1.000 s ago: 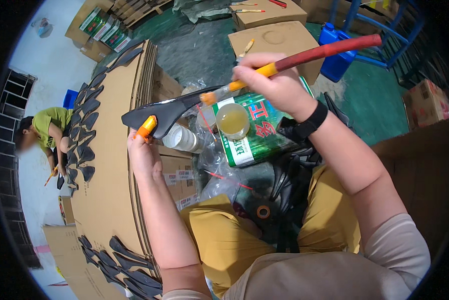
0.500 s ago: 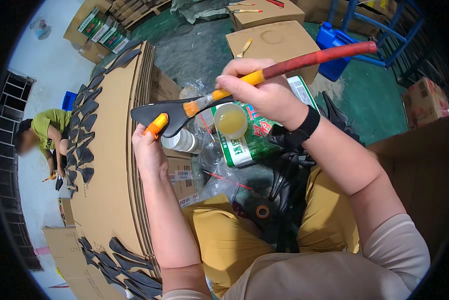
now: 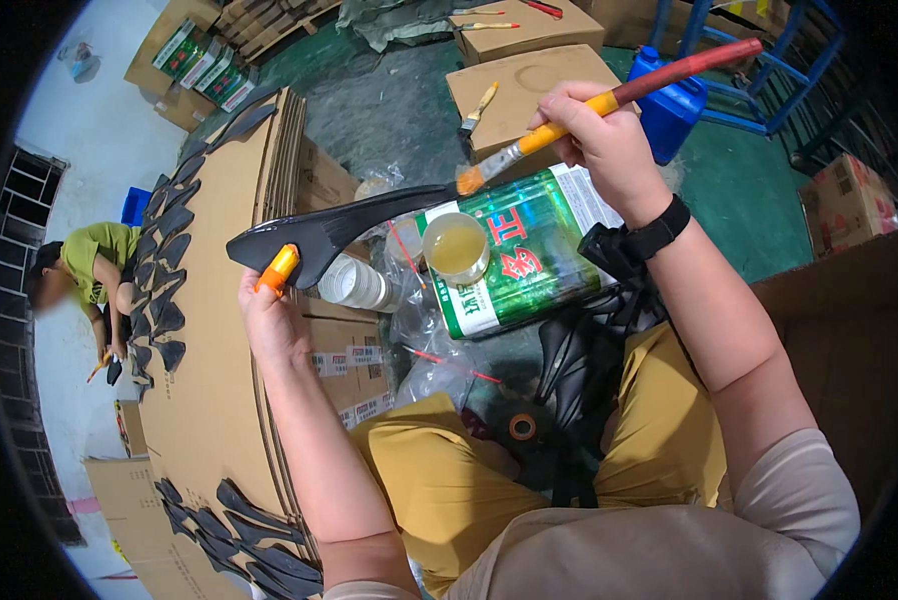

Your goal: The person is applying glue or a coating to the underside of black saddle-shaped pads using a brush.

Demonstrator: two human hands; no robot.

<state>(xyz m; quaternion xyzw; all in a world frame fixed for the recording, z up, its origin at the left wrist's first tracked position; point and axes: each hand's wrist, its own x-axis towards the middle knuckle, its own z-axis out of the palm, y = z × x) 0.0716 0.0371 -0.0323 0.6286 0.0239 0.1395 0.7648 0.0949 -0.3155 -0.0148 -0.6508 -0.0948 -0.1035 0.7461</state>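
Note:
My left hand (image 3: 277,325) pinches the broad end of a long black bicycle-saddle-shaped piece (image 3: 334,228), with an orange cover (image 3: 281,266) on one digit pressed on its top. The piece points rightward to a narrow tip. My right hand (image 3: 614,150) grips a paintbrush (image 3: 599,105) with a red and yellow handle. Its orange-stained bristles meet the narrow tip. Just below, a cup of yellowish liquid (image 3: 456,249) stands on a green metal can (image 3: 539,250) lying on its side. A dark strap circles my right wrist.
On the left, stacked cardboard sheets (image 3: 224,330) carry several black pieces (image 3: 174,220). Beyond them a person in a green shirt (image 3: 104,260) bends over. Cardboard boxes (image 3: 529,70), a second brush (image 3: 481,105) and a blue jug (image 3: 664,105) stand ahead. A tape roll (image 3: 522,427) lies between my legs.
My right hand has swept the brush up and to the right, from the piece's broad part to its narrow tip. My left hand and the piece have shifted left and slightly down.

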